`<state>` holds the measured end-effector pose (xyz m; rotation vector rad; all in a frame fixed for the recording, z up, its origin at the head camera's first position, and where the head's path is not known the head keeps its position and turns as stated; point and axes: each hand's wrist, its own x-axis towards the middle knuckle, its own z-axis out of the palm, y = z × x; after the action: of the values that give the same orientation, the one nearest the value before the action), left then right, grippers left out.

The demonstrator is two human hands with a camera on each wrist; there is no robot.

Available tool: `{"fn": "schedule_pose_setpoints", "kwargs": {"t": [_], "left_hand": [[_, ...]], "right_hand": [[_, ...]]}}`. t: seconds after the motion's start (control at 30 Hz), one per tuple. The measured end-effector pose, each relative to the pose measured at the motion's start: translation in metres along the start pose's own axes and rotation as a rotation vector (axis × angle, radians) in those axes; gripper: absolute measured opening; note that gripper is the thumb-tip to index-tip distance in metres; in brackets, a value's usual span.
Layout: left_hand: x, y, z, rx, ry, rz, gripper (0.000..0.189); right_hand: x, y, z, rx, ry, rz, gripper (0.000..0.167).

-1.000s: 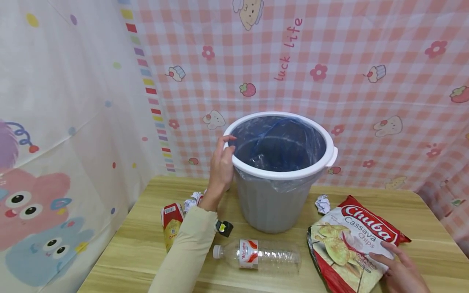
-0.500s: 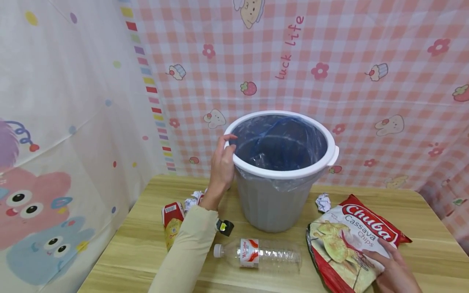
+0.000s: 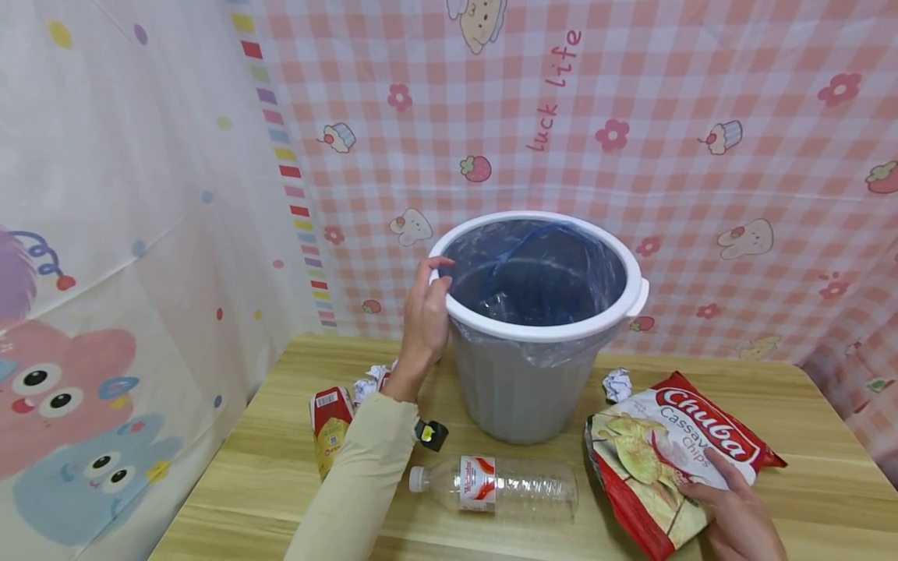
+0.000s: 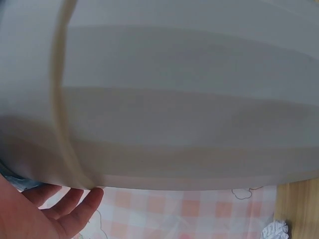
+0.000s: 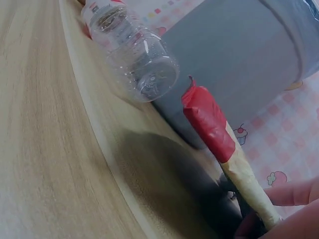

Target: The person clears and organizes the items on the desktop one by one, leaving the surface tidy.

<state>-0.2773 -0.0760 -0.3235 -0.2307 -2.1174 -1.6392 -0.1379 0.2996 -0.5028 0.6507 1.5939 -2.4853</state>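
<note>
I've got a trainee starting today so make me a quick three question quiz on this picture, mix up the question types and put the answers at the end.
1. Multiple choice: what is the right hand holding?
A) a crumpled paper ball
B) the chips bag
C) a red and yellow carton
2. True or false: the plastic bottle stands upright on the table.
3. Fill in the blank: the left hand grips the bin by its ____.

Key:
1. B
2. False; it lies on its side.
3. White rim
</note>
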Motion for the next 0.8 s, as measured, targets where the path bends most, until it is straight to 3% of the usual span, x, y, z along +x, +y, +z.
{"fn": "schedule_pose_setpoints", "kwargs": {"t": [0.17, 0.43, 0.63, 0.8], "left_hand": [[0.0, -0.0006, 0.0, 0.001, -0.004, -0.006, 0.034], [0.0, -0.0005, -0.0001, 0.008, 0.001, 0.005, 0.035], [0.0004, -0.0015, 0.0004, 0.003, 0.007, 0.011, 0.034], [-0.0002, -0.0018, 0.0007, 0.003, 0.012, 0.006, 0.034]], "right_hand": [[0.0009, 0.0042, -0.0019, 0.013, -0.039, -0.036, 0.057], [0.0033, 0.0028, -0.0048, 0.026, -0.016, 0.026, 0.063], [0.0021, 0.0033, -0.0082, 0.06, -0.072, -0.048, 0.065], [0.001, -0.002, -0.003, 0.026, 0.038, -0.026, 0.068]]}}
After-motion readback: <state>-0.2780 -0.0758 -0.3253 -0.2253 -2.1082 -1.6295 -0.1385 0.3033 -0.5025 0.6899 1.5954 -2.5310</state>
